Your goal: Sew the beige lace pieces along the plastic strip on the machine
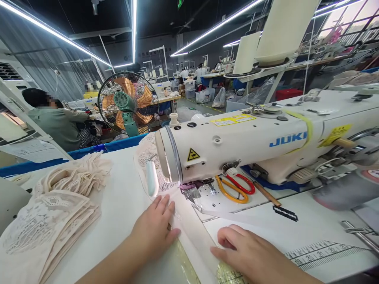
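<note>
A pale beige fabric piece (189,225) runs from under the head of the white sewing machine (204,146) toward me. My left hand (156,221) lies flat on it just before the needle area, fingers stretched out. On the right edge of the fabric is my right hand (239,244), with its thumb on the cloth and its fingers curled; the fingertips are hidden. Beyond the needle, beige lace (151,154) lies on the table by a small light-coloured plate (152,178). A narrow pale strip (231,215) leads from the needle area toward the right.
Lace cups (44,221) lie stacked on the left. Scissors with orange and red handles (235,191), a wooden-handled blade (284,213) and a printed ruler (319,252) are at right. Behind the table stand a fan (127,102) and a seated person (56,118). Thread cones (245,53) rise beyond the machine.
</note>
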The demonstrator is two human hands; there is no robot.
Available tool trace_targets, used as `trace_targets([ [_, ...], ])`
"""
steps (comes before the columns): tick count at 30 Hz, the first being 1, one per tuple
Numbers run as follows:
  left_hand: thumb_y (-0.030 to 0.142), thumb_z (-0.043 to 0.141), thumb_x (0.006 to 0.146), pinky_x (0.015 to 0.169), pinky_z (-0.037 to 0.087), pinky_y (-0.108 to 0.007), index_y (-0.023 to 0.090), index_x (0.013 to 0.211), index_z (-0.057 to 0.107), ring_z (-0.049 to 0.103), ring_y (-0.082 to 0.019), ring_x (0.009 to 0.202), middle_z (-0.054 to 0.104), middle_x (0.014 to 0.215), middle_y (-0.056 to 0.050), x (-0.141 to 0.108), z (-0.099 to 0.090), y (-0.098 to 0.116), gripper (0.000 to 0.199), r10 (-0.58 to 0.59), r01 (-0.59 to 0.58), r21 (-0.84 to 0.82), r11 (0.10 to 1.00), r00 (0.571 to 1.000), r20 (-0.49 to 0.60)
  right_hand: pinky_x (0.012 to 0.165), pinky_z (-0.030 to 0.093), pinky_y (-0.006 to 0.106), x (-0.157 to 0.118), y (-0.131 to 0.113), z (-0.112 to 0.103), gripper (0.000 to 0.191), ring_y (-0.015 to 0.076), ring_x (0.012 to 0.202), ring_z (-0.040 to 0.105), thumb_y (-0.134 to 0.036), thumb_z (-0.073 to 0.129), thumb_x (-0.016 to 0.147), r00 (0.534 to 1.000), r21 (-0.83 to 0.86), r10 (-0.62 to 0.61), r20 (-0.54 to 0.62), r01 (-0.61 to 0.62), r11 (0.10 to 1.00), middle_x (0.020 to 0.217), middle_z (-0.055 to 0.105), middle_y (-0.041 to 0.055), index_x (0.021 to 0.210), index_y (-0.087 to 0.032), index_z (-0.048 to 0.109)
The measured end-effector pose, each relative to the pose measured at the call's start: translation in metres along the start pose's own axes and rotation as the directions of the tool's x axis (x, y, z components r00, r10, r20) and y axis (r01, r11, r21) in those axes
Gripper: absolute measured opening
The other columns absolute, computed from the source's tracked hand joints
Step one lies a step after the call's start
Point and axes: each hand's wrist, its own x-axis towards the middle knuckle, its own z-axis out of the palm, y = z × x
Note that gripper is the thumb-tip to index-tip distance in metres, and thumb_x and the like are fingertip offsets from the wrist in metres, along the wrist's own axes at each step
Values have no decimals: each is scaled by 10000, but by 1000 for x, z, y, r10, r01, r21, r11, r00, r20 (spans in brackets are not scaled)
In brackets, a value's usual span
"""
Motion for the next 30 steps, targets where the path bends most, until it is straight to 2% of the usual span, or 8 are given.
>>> trace_targets([
  [5, 403, 476, 835, 1043, 363, -505, 124, 1391, 398, 296, -342, 1345, 297, 1483, -115, 10, 3, -13, 627, 41, -41, 0, 999, 996, -77, 623, 280, 256, 3, -1, 2, 601, 185, 792, 500, 35, 528, 573, 997, -49, 10, -76, -14, 999, 937, 560, 20, 1066, -306, 576],
  [9, 390, 470, 837, 1001, 408, -498, 144, 1386, 406, 335, -346, 1325, 292, 1487, -122, 18, 0, -23, 605, 50, -49, 13, 999, 995, -88, 585, 237, 254, 9, -1, -4, 568, 175, 772, 496, 28, 529, 567, 999, -69, 0, -44, -3, 998, 908, 557, 11, 1029, -299, 577],
  [15, 462, 457, 839, 1028, 371, -477, 181, 1415, 360, 311, -342, 1333, 319, 1489, -90, 32, 3, -43, 648, 60, -62, -10, 998, 993, -105, 549, 203, 239, 22, -3, -13, 496, 162, 753, 483, 17, 514, 599, 1000, -71, 29, -3, -30, 997, 844, 539, 8, 994, -273, 583],
  [22, 489, 474, 836, 1040, 330, -466, 199, 1362, 436, 416, -340, 1251, 471, 1381, -117, 54, 13, -67, 602, 124, -123, 19, 992, 977, -171, 530, 197, 241, 37, 0, -11, 554, 157, 712, 501, 5, 538, 606, 998, -69, 39, -43, -42, 997, 808, 554, 5, 1076, -282, 594],
  [26, 487, 470, 846, 1027, 335, -467, 253, 1312, 484, 430, -333, 1243, 508, 1352, -81, 62, 9, -76, 521, 152, -149, 33, 988, 968, -198, 482, 153, 254, 46, -4, -20, 641, 168, 672, 553, -8, 564, 592, 994, -123, 100, 46, -94, 988, 804, 591, 11, 1165, -296, 575],
  [30, 469, 465, 854, 1065, 277, -482, 248, 1314, 479, 350, -332, 1307, 435, 1420, -77, 67, -1, -79, 511, 192, -184, 61, 981, 961, -199, 453, 123, 260, 56, -10, -30, 650, 202, 651, 616, -28, 562, 623, 977, -183, 169, 134, -143, 973, 816, 633, 29, 1214, -297, 546],
])
